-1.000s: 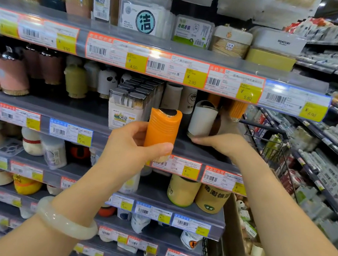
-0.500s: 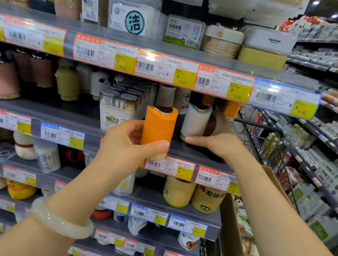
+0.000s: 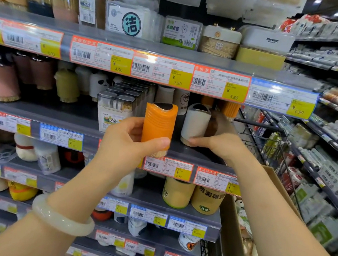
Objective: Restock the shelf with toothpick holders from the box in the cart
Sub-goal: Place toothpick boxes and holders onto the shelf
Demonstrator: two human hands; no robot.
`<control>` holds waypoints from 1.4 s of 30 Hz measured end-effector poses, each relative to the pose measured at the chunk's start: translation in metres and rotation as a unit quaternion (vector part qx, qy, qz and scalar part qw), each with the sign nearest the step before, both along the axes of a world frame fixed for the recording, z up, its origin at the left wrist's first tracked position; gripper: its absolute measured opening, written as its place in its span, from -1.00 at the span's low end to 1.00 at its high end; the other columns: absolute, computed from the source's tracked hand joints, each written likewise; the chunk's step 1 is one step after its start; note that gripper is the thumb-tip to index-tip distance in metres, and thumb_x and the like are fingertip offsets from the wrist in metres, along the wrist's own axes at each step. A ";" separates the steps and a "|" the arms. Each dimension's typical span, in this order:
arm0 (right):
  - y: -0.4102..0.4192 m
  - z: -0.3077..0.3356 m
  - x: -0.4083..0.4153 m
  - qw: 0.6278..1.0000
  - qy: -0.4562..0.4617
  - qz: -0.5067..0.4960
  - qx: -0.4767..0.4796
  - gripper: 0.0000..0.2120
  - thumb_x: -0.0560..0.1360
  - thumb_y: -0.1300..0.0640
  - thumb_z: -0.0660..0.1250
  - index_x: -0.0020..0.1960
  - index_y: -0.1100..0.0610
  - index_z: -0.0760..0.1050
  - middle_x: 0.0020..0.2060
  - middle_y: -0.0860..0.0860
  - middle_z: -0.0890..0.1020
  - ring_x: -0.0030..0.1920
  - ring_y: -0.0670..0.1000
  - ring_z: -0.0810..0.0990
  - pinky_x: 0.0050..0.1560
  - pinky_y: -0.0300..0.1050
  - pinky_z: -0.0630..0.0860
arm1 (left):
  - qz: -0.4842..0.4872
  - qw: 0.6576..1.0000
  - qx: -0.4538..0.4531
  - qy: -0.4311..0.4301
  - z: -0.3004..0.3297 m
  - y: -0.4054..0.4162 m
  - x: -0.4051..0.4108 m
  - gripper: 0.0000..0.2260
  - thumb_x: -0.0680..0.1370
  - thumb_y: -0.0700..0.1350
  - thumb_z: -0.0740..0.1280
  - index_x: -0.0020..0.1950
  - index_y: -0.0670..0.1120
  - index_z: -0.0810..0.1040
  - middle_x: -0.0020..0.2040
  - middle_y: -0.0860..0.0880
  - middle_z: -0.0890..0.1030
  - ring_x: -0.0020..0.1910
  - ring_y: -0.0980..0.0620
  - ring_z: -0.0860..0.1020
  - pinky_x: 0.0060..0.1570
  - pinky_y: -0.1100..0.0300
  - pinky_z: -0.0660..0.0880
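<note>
A: What did the left hand (image 3: 126, 141) have?

B: It gripped a ribbed orange plastic toothpick holder (image 3: 159, 124), thumb across the front near the bottom, fingers curled behind. The holder stood upright in front of the grey metal shelf (image 3: 61, 116), just above its front edge, with a tuft of toothpick ends showing below the thumb. A pale jade-like bangle (image 3: 60, 216) sat on that wrist.

A: And the right hand (image 3: 218, 144)?

B: It reached onto the same shelf, fingers out nearly straight, fingertips touching the base of a white cylindrical toothpick holder (image 3: 196, 122) with a dark cap. That holder leaned slightly. The hand curled around nothing.

A: How close were the 2 holders?

B: Near each other, the orange 1 to the left and closer to the camera, not touching the white 1.

A: What else was on that shelf?

B: A row of clear rectangular toothpick boxes (image 3: 116, 109) just left of the orange holder, then a panda-faced white holder (image 3: 98, 83), an olive-yellow 1 (image 3: 67, 85) and pink ones (image 3: 0, 82) farther left. More orange holders (image 3: 230, 110) stood at the back right.

A: And the stock?

B: A brown cardboard box (image 3: 234, 230) sat in a black wire cart (image 3: 256, 135) at the right, below the right forearm; its contents were too blurred to tell
</note>
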State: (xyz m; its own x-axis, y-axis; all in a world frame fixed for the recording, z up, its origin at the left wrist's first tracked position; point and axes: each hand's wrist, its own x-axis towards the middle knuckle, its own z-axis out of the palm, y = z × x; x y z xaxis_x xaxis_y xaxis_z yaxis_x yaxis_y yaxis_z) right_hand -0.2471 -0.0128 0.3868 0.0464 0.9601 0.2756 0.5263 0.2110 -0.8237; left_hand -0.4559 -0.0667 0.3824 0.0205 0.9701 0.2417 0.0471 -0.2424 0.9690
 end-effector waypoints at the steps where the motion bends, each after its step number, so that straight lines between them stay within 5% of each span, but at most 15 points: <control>1: -0.001 0.001 -0.001 1.000 -0.010 -0.003 0.008 -0.23 0.24 0.26 0.59 0.36 0.10 0.31 0.08 -0.10 0.47 0.09 -0.11 0.45 -0.07 -0.35 0.38 | 0.002 1.000 0.002 0.003 0.001 0.001 0.001 -0.64 0.35 -0.16 0.51 0.10 -0.03 0.53 -0.05 0.09 0.63 -0.14 0.24 0.61 -0.26 0.47 0.50; 6: -0.006 0.001 0.003 1.000 -0.018 0.024 -0.008 -0.25 0.28 0.28 0.56 0.36 0.11 0.29 0.19 -0.01 0.51 0.18 -0.03 0.48 0.22 -0.07 0.42 | 0.000 1.000 0.012 0.016 0.006 0.008 0.009 -0.66 0.36 -0.14 0.50 0.08 0.01 0.50 -0.03 0.10 0.61 -0.05 0.20 0.58 -0.12 0.36 0.49; 12: -0.004 -0.002 0.008 1.000 -0.005 0.004 0.001 -0.37 0.29 0.35 0.52 0.28 0.17 0.36 0.13 0.09 0.57 0.13 0.08 0.56 0.20 0.05 0.48 | 0.004 0.998 0.020 0.060 0.007 0.026 0.020 -0.70 0.39 -0.18 0.50 0.06 -0.08 0.51 -0.09 0.05 0.62 -0.13 0.21 0.57 -0.20 0.44 0.52; 18: -0.003 -0.005 0.008 1.000 -0.011 0.010 0.015 -0.37 0.29 0.32 0.53 0.29 0.17 0.36 0.14 0.07 0.55 0.14 0.05 0.53 0.16 -0.06 0.45 | 0.056 0.974 0.012 0.220 -0.001 0.048 0.031 -0.59 0.35 -0.03 0.54 0.10 -0.14 0.51 0.03 -0.13 0.64 0.00 -0.11 0.60 0.07 -0.06 0.53; 24: -0.003 -0.005 0.006 0.999 -0.036 0.027 0.023 -0.36 0.36 0.28 0.49 0.36 0.12 0.31 0.18 -0.05 0.46 0.18 -0.10 0.41 0.15 -0.21 0.31 | 0.074 0.948 0.007 0.308 0.001 0.044 0.035 -0.53 0.37 0.07 0.50 0.13 -0.14 0.46 0.06 -0.09 0.59 0.06 -0.11 0.55 0.06 -0.01 0.50; 30: 0.001 -0.009 0.008 0.999 -0.035 0.027 0.014 -0.34 0.33 0.25 0.51 0.35 0.06 0.31 0.26 0.03 0.50 0.25 0.04 0.48 0.32 0.10 0.39 | -0.001 0.953 -0.012 0.302 0.002 0.042 0.025 -0.62 0.44 -0.10 0.45 0.17 -0.10 0.38 0.14 -0.11 0.56 0.11 -0.10 0.53 0.15 -0.07 0.47; 36: 0.004 -0.011 0.009 0.999 -0.043 0.020 0.011 -0.35 0.31 0.23 0.54 0.32 0.04 0.34 0.28 0.06 0.51 0.26 0.08 0.48 0.32 0.15 0.38 | 0.070 0.947 -0.018 0.313 0.002 0.042 0.032 -0.48 0.39 0.01 0.50 0.23 -0.13 0.38 0.19 -0.12 0.53 0.16 -0.13 0.50 0.14 0.01 0.46; 39: 0.001 -0.009 0.003 0.998 -0.054 0.011 0.015 -0.29 0.24 0.11 0.60 0.30 0.05 0.36 0.27 0.06 0.51 0.26 0.10 0.48 0.29 0.12 0.39 | 0.116 0.934 -0.011 0.339 0.003 0.040 0.038 -0.45 0.39 0.06 0.49 0.25 -0.14 0.37 0.24 -0.15 0.45 0.23 -0.15 0.44 0.17 0.02 0.40; 42: -0.001 -0.007 0.000 0.998 -0.061 0.006 0.027 -0.01 -0.06 -0.22 0.60 0.30 0.05 0.39 0.25 0.06 0.53 0.23 0.10 0.49 0.27 0.16 0.41 | 0.097 0.931 -0.019 0.352 0.005 0.041 0.042 -0.47 0.44 0.00 0.45 0.29 -0.18 0.34 0.28 -0.20 0.39 0.28 -0.19 0.39 0.23 0.01 0.35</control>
